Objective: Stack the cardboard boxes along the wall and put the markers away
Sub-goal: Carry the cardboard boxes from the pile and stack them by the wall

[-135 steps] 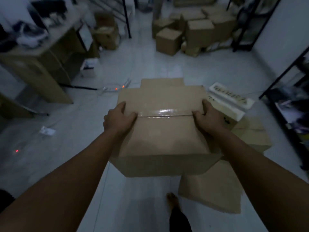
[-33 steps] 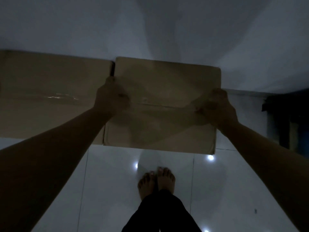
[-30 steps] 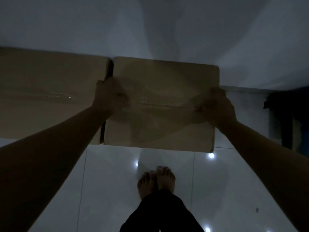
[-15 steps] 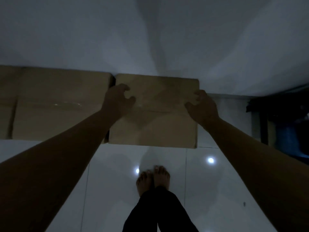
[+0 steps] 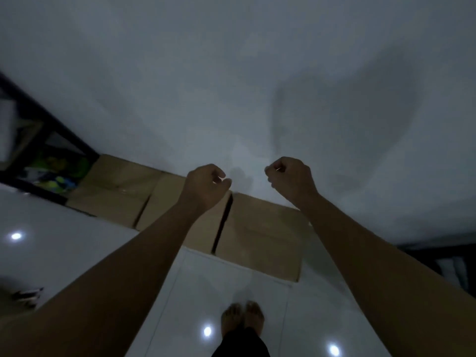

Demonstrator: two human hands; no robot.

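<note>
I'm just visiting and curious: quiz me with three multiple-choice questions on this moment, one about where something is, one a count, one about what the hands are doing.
1. Where do the cardboard boxes sit?
A. on the floor against the wall
B. on a table
C. in the person's arms

2. How many boxes show in the row?
A. one
B. three
C. six

3. What are the left hand and right hand doing?
A. gripping a box
B. holding a marker
C. raised, loosely curled, holding nothing

Answers: 1 A, the boxes rest on the tiles with their backs at the wall. 2 B, dark gaps split the row into three. 3 C, both hands are above the boxes, touching none.
</note>
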